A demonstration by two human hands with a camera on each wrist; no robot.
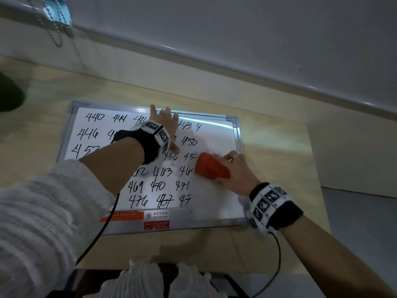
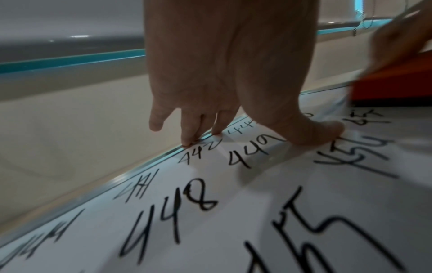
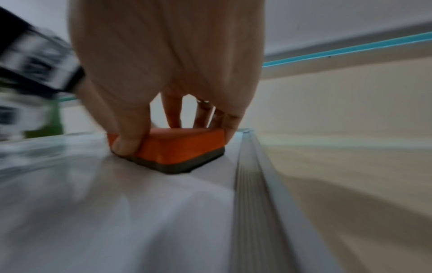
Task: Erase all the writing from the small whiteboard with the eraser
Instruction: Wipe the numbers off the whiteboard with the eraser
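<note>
A small silver-framed whiteboard (image 1: 237, 134) lies flat on the pale wooden table, covered in rows of black handwritten numbers (image 1: 94, 117); its right strip is wiped white. My left hand (image 1: 164, 123) presses flat with spread fingers on the board's upper middle, fingertips (image 2: 187, 142) at the far frame and thumb on the surface. My right hand (image 1: 232, 168) grips an orange eraser (image 1: 211, 166) with a dark felt base (image 3: 177, 167), flat on the board near its right frame (image 3: 247, 184). The eraser (image 2: 392, 83) sits just right of the remaining numbers.
A white wall with a grey ledge (image 1: 236, 67) runs behind the table. A bead chain (image 1: 53, 24) hangs at the upper left, and a dark green object (image 1: 8, 93) sits at the left edge. Black cables (image 1: 103, 229) trail from both wristbands over the table's front.
</note>
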